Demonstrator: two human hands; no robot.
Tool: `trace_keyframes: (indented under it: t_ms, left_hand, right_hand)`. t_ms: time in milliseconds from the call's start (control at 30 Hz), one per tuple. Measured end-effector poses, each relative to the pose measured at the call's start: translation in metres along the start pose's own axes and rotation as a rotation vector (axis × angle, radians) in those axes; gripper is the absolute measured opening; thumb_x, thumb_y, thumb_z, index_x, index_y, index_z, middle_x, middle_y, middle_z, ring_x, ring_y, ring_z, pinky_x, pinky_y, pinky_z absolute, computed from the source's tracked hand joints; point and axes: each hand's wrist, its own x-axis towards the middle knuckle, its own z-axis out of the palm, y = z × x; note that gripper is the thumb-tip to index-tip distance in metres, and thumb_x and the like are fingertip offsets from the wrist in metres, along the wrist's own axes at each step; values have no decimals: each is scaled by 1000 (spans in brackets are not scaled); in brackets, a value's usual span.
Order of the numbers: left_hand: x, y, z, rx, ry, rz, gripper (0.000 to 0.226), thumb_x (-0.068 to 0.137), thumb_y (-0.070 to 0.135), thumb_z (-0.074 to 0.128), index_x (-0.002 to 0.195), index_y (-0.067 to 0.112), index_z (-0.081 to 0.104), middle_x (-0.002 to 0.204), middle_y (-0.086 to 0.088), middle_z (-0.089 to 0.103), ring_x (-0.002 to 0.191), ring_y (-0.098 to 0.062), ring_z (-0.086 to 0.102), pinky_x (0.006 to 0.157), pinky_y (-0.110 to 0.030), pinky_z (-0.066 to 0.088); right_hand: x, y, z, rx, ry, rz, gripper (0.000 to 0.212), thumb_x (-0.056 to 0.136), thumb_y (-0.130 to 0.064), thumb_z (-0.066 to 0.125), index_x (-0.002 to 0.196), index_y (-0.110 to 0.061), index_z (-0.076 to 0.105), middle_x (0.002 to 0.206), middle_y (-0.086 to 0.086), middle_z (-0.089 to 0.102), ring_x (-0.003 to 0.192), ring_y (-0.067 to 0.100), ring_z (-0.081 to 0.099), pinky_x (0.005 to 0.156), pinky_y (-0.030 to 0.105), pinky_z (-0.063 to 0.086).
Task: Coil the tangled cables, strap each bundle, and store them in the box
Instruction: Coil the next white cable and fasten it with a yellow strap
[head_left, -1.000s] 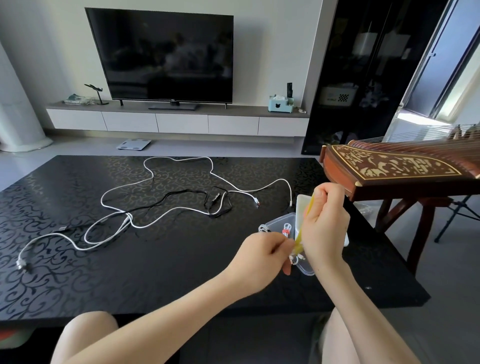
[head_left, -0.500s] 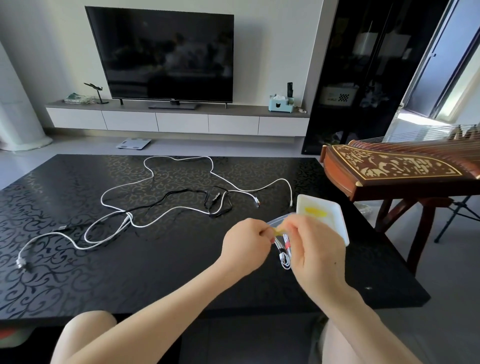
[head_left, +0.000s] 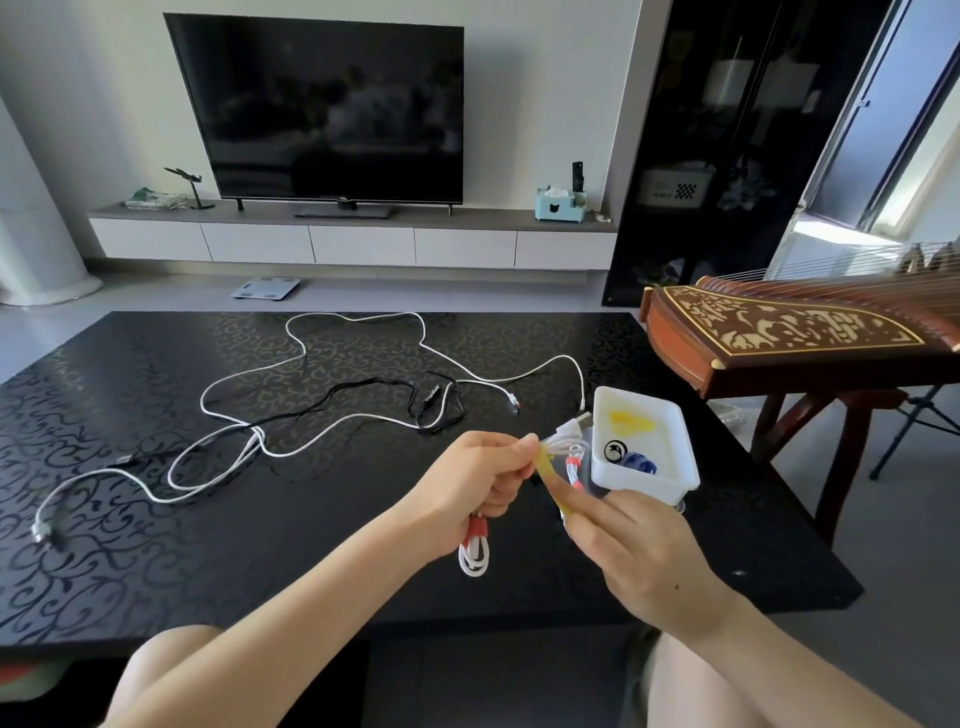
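While left grip (head_left: 467, 488) clenches coiled white cable (head_left: 474, 561) so loops hold, right grip (head_left: 628, 551) pinches yellow strap (head_left: 551, 480), prob. to wrap it; box (head_left: 639, 475) just right

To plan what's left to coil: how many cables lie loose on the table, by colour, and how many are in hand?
Loose white cables: 2, as far as the tangle can be traced
Loose black cable: 1
Coiled white bundle, gripped in the left hand: 1
Total: 4
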Motion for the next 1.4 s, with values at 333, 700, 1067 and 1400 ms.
trace_keyframes:
  t_ms: [333, 700, 1067, 1400]
  left_hand:
    - [-14, 17, -6, 197, -15, 197, 48, 88, 38, 52, 87, -10, 57, 65, -10, 34, 56, -15, 19, 57, -34, 11]
    - [-24, 16, -10, 677, -120, 292, 24, 94, 24, 56, 71, 20, 61, 52, 12, 42, 50, -4, 34, 51, -15, 29]
    - [-31, 12, -11, 895, -78, 350, 27, 93, 27, 57, 66, 30, 55, 61, 1, 55, 57, -9, 46, 54, -17, 35]
    - [-30, 3, -16, 1109, -13, 326, 24, 94, 44, 50, 74, 36, 62, 61, 8, 58, 62, -5, 50, 58, -16, 33]
  right_hand:
    - [27, 1, -9, 1452, -293, 1639, 71, 81, -64, 38, 88, 2, 66, 72, 20, 70, 54, 23, 65, 43, 27, 49]
    - [52, 15, -4, 1831, -344, 1317, 20, 90, -18, 55, 80, -2, 63, 59, 3, 49, 47, 7, 41, 42, 17, 31]
    - [76, 30, -27, 1281, -605, 836, 27, 74, -42, 69, 91, -22, 72, 77, -3, 72, 70, 6, 67, 61, 17, 51]
    - [69, 11, -17, 706, -410, 651, 22, 98, -22, 48, 82, -19, 63, 64, -14, 61, 65, 4, 60, 59, 15, 44]
